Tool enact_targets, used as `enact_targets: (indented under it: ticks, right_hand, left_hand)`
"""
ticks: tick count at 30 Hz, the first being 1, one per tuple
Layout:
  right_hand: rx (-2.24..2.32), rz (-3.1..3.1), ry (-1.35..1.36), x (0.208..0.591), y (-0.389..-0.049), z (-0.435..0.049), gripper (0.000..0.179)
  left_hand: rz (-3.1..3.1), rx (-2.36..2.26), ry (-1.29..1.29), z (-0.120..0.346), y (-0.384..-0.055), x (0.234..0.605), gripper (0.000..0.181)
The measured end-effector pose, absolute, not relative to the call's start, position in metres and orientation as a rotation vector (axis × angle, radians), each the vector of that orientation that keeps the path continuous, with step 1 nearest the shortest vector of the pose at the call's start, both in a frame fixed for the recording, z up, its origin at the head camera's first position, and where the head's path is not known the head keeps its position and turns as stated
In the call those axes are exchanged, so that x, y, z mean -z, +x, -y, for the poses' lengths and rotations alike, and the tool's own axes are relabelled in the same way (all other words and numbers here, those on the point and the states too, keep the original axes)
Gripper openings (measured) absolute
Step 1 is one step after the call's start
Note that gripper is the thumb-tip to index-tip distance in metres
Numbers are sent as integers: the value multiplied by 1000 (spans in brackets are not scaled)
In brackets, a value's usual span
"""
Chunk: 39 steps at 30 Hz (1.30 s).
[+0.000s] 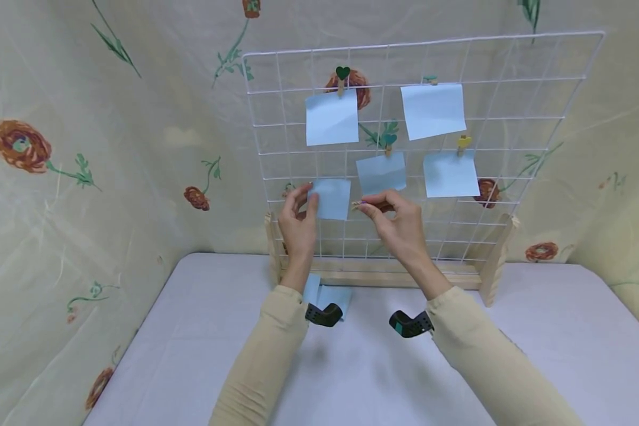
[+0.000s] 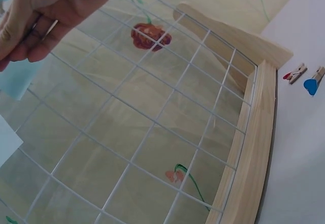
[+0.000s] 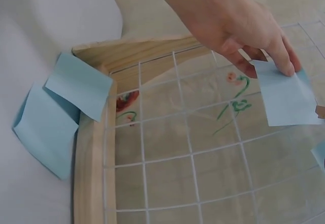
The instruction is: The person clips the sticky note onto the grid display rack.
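My left hand (image 1: 300,228) pinches the left edge of a light blue paper note (image 1: 332,199), holding it against a white wire grid (image 1: 293,125). The right wrist view also shows this note (image 3: 287,98), with finger and thumb on one edge. In my right hand (image 1: 402,228), thumb and fingers pinch a small clothespin (image 1: 357,205), just right of that note and apart from it. The left wrist view shows the right hand (image 2: 48,13) at upper left; its clothespin is not visible there.
Clothespins hold other notes: upper left (image 1: 332,118), upper right (image 1: 433,111), middle (image 1: 381,173) and right (image 1: 451,174). The grid stands in a wooden base (image 1: 399,278). Loose blue notes (image 3: 48,130) lie beside it. Red (image 2: 295,74) and blue-heart (image 2: 312,84) clothespins lie on the table.
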State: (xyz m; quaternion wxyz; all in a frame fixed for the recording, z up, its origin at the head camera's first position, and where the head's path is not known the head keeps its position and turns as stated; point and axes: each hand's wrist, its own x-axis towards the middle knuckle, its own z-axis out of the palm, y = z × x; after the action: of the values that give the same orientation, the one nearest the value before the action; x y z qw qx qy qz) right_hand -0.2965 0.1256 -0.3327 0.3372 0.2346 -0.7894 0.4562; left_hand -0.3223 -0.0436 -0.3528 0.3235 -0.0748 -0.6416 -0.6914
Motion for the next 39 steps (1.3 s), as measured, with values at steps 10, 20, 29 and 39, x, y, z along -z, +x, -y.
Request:
enact_targets:
  ticks: [10, 20, 29, 39]
  right_hand:
    - [-1175, 2036, 638, 322, -301, -124, 14]
    - [-1182, 2018, 643, 314, -307, -123, 14]
    - [-1181, 2008, 650, 309, -310, -122, 14]
    - [-1174, 2000, 651, 303, -313, -122, 14]
  left_hand:
    - [1633, 1824, -227, 45, -339, 370, 28]
    - [1636, 1816, -205, 43, -339, 367, 25]
    - [1653, 1818, -188, 43, -326, 355, 25]
    - [1647, 1803, -183, 43, -313, 343, 22]
